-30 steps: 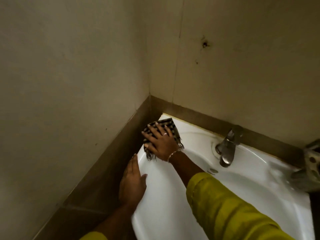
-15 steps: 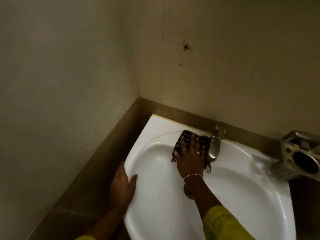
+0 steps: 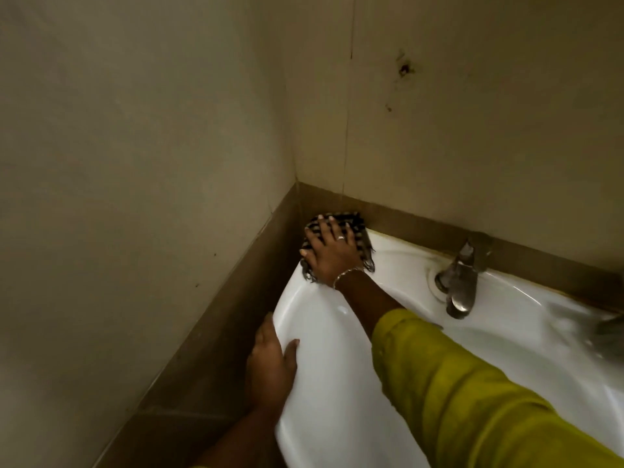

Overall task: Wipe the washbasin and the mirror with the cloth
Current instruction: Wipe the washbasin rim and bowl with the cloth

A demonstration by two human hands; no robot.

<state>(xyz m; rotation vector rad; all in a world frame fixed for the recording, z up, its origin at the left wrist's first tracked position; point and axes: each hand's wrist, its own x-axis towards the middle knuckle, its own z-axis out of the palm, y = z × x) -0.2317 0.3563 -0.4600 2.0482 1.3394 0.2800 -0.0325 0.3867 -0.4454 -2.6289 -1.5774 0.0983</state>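
The white washbasin (image 3: 324,393) fills the lower right, set into a wall corner. A dark checked cloth (image 3: 354,221) lies on the basin's far left corner. My right hand (image 3: 332,253), with a ring and a bracelet, presses flat on the cloth with fingers spread. My left hand (image 3: 270,366) grips the basin's left rim, thumb on top. No mirror is in view.
A metal tap (image 3: 459,285) stands at the back rim of the basin. Beige walls with a brown tile band (image 3: 209,332) close in on the left and behind. A blurred metal object (image 3: 607,329) sits at the right edge.
My right hand has slid the cloth from beside the tap back to the basin's far left corner. The left hand has stayed on the rim.
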